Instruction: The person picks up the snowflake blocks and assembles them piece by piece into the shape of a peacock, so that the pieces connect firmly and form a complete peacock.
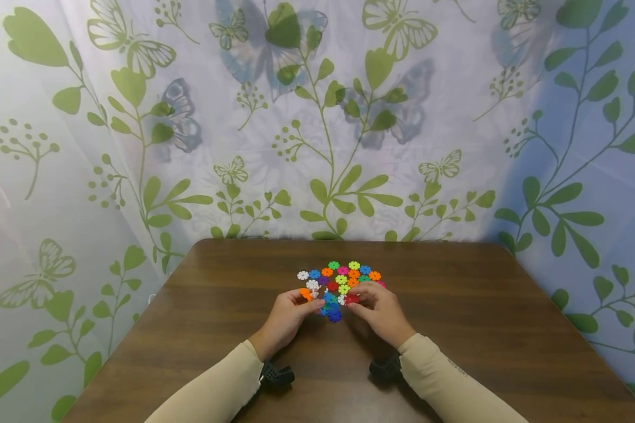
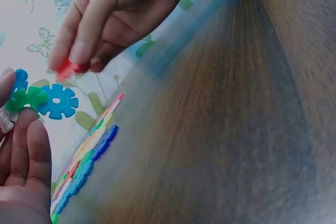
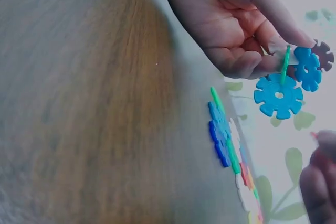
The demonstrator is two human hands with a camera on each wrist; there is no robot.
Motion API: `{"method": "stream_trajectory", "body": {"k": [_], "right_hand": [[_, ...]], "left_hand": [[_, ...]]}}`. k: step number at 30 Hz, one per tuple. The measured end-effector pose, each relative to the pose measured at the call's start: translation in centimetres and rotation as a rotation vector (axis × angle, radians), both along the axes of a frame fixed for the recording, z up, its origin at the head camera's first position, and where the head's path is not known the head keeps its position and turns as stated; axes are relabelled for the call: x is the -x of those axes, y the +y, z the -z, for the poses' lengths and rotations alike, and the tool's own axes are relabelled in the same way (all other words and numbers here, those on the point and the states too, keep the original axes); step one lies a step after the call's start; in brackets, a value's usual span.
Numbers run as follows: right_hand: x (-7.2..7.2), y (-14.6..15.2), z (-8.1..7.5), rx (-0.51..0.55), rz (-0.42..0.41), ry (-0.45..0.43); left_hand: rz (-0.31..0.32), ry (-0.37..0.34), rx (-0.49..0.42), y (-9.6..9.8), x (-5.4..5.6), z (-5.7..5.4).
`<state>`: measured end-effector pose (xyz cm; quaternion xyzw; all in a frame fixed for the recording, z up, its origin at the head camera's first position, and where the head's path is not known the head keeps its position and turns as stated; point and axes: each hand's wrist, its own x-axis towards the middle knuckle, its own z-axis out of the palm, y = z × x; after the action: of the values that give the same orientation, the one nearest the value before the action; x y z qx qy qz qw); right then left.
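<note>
Thumb and fingers of my left hand [image 1: 283, 322] pinch a small cluster of interlocked flower-shaped plastic discs. In the right wrist view this cluster shows a light blue disc [image 3: 279, 96] at the bottom, a green disc [image 3: 285, 65] seen edge-on and another blue disc [image 3: 308, 70]. A white piece [image 2: 6, 121] is partly hidden by the left fingers. My right hand [image 1: 385, 312] pinches a red disc [image 1: 351, 299] between thumb and fingertips, apart from the cluster in the left wrist view. Both hands are raised above the table.
Many loose flower discs, among them a yellow-green disc [image 1: 354, 265] and an orange disc [image 1: 375, 275], lie flat on the brown wooden table [image 1: 455, 282] beyond the hands. A patterned curtain [image 1: 317, 147] hangs behind the table's far edge.
</note>
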<state>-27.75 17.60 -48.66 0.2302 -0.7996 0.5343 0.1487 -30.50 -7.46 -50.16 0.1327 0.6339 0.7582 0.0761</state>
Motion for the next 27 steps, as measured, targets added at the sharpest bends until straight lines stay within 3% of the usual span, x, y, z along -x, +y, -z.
{"method": "stream_trajectory", "body": {"k": [9, 22, 27], "right_hand": [[-0.2, -0.6, -0.2, 0.096, -0.053, 0.017], [-0.8, -1.3, -0.2, 0.099, -0.081, 0.0], [-1.1, -1.7, -0.2, 0.113, -0.061, 0.007]], "left_hand": [[0.055, 0.007, 0.016, -0.1, 0.0, 0.1], [0.13, 0.01, -0.019, 0.0, -0.1, 0.2], [0.167, -0.032, -0.072, -0.1, -0.1, 0.1]]}}
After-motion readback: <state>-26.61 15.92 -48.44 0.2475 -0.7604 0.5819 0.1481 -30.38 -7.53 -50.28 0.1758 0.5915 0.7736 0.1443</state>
